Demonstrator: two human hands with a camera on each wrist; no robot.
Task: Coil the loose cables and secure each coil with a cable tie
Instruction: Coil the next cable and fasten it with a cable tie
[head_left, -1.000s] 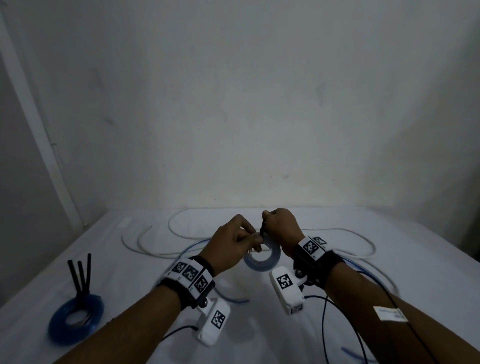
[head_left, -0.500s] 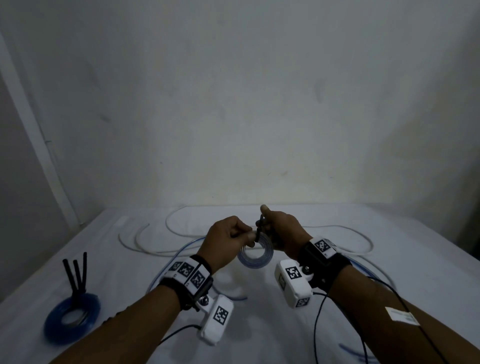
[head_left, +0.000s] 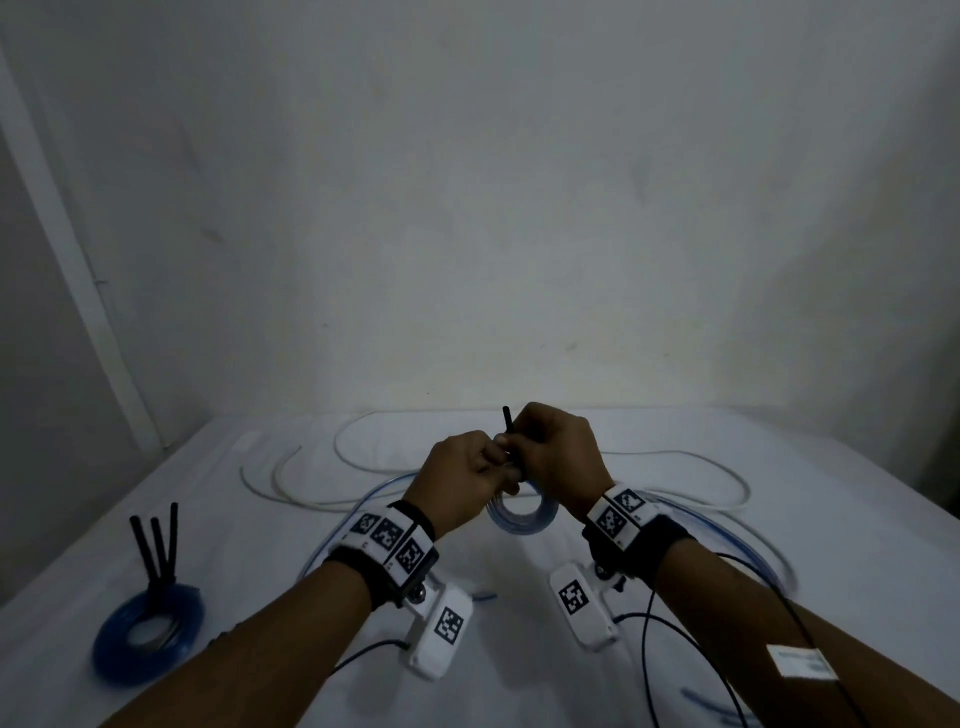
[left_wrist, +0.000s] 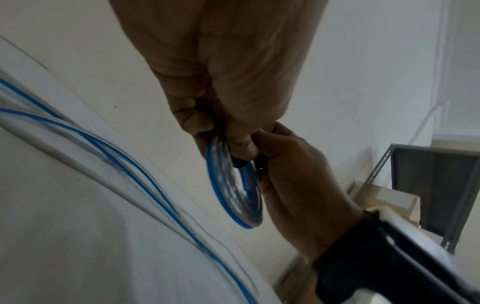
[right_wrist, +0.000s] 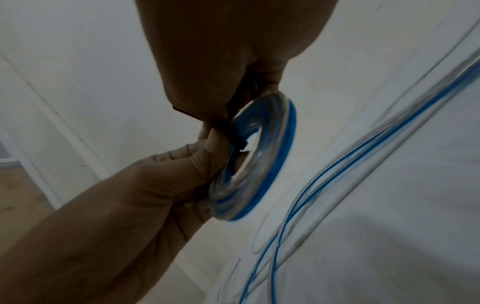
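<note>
White cloth is covering the table, and a plain pale wall is rising behind it. Above the middle of the cloth, both hands are holding up a small coil of clear, glossy tubing with a blue stripe, wound into a flat ring with an open centre and hanging clear of the surface. The left hand is gripping the top of the ring with curled fingers, and the right hand is pressing close against it, pinching a thin black cable tie whose stiff tail is sticking up between the knuckles. In the right wrist view the tie is wrapping over the coil's upper edge; in the left wrist view the coil is dangling from the fingertips, slightly blurred.

Loose blue-striped tubing and a dull white cable are trailing in long curves over the cloth beneath and behind the hands. Far to the left, a darker blue coil is lying flat, with three black ties standing up from its far edge. A grey metal shelf holding a cardboard box is standing beside the table.
</note>
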